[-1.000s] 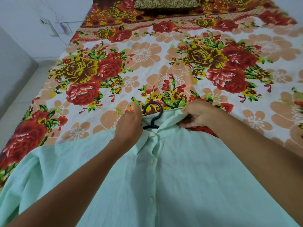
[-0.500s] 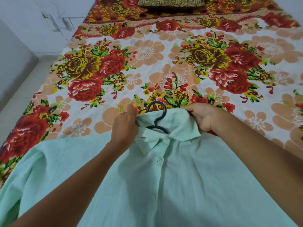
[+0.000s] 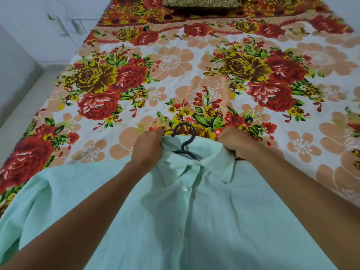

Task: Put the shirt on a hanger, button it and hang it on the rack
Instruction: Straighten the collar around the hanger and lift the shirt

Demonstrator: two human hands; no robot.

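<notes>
Nearest the camera, the mint-green shirt [image 3: 194, 221] lies front-up and flat on the bed [image 3: 175, 75], its body spreading toward the lower edge and one sleeve trailing off to the left. Small white buttons [image 3: 184, 189] run down the placket; the top one sits just below the collar [image 3: 196, 162], and the placket edges meet along the row. Both forearms reach forward over the shirt. The left hand [image 3: 148, 148] has its fingers curled round the left end of the collar, bunching the fabric; the right hand [image 3: 232, 140] grips the right end of the collar in the same way, knuckles up. Between the two hands, the hanger [image 3: 184, 141] is black; its hook rises out of the neck opening and rests on the bedsheet just beyond the collar, while its shoulders are hidden inside the shirt. Neither hand touches the hook. Beyond the hands, the bed carries a sheet printed with red and yellow roses and peach blossoms. At the far end lies a pillow [image 3: 200, 1] in an olive-gold pattern. No container or legible writing can be made out.
</notes>
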